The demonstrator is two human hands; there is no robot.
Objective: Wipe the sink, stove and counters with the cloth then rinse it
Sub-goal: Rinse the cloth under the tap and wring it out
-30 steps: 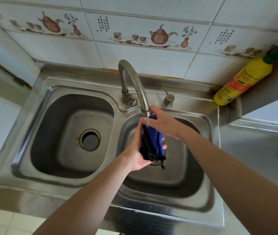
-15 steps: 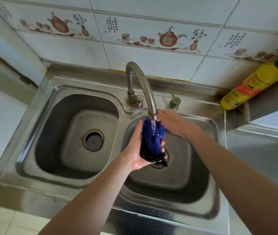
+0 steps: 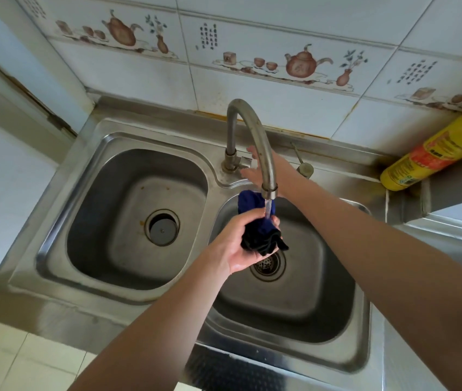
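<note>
Left hand [image 3: 236, 245] gripping wet cloth [image 3: 258, 224], yellow bottle [image 3: 433, 153] label unreadable

Two hands: left hand [image 3: 236, 246], right hand [image 3: 263, 170]. One cloth [image 3: 258, 221], dark blue. One sink unit [image 3: 215, 179], two basins: left basin [image 3: 105, 221], right basin [image 3: 322, 292]. Two drains, one per basin. One faucet [image 3: 252, 136]. One small knob [image 3: 304, 169] at sink's back edge. One yellow bottle [image 3: 433, 153] at back right corner. Two teapot pictures on wall tiles [image 3: 280, 32].
</note>
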